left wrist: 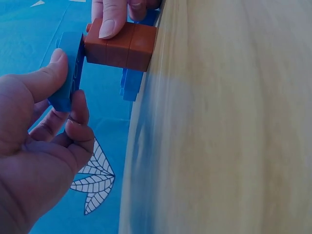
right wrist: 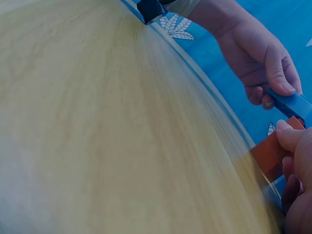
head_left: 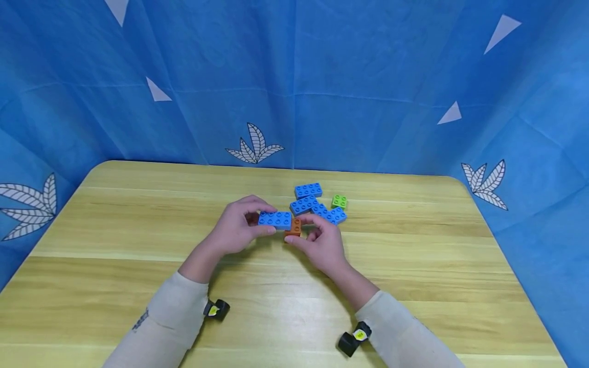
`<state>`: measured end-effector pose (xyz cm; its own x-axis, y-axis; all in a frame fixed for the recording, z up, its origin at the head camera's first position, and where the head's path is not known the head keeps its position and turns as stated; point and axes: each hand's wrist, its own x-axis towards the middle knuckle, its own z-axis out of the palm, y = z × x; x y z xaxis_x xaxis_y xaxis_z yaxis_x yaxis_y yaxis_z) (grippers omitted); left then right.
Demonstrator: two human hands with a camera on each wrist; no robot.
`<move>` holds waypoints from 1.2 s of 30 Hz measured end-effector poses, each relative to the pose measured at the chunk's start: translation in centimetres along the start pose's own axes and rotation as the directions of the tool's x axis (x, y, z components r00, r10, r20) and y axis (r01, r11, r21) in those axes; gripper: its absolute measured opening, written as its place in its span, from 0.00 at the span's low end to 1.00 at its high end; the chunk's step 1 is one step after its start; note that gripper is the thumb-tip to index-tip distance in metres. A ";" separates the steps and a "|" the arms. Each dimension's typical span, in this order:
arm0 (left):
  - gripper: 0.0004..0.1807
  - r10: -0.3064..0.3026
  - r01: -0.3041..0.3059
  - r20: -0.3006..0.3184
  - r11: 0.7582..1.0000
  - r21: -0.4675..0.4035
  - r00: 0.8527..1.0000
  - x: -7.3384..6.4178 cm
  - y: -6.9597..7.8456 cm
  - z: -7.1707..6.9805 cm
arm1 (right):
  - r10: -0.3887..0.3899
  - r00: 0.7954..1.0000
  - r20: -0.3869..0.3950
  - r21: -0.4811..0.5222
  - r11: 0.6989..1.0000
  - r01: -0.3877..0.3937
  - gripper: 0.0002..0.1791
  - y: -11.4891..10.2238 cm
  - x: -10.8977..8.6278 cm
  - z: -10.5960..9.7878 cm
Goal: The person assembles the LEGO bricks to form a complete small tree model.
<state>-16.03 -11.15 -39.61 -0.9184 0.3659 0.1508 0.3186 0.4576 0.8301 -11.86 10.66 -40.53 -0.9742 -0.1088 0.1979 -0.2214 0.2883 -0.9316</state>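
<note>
Blue cloth tops the frame; mid-frame, the left hand pinches a blue brick (long axis crosswise), right end over the orange stack the right hand holds.

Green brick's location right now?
In the head view, the green brick is on the table slightly right of centre, beyond the right hand and just past the rightmost loose blue brick.

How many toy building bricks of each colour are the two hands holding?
Blue eight-stud brick: 1, in the left hand
Orange-brown bricks: 3, stacked, in the right hand
Total: 4 bricks held
</note>
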 end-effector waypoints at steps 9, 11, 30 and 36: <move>0.15 0.030 -0.030 -0.005 0.999 0.023 1.000 0.2 0.3 0.1 | 0.000 1.000 0.011 -0.001 1.000 0.000 0.19 -0.1 0.2 -0.1; 0.15 0.033 -0.033 -0.010 0.999 0.036 0.999 0.3 0.4 0.1 | -0.001 1.000 0.009 -0.006 1.000 0.001 0.19 -0.2 0.2 -0.2; 0.16 0.033 -0.029 -0.029 0.991 0.127 0.999 0.1 1.6 0.4 | 0.023 1.000 0.006 0.007 1.000 -0.023 0.20 -0.3 0.2 -0.1; 0.16 0.032 -0.028 -0.029 0.991 0.129 0.999 0.1 1.5 0.7 | 0.028 1.000 0.008 0.002 1.000 -0.028 0.20 0.3 0.2 0.0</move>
<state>-15.46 -9.90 -38.70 -0.9142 0.3566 0.1928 0.3717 0.5478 0.7495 -12.15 10.70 -40.78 -0.9796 -0.1088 0.1692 -0.1940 0.2891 -0.9374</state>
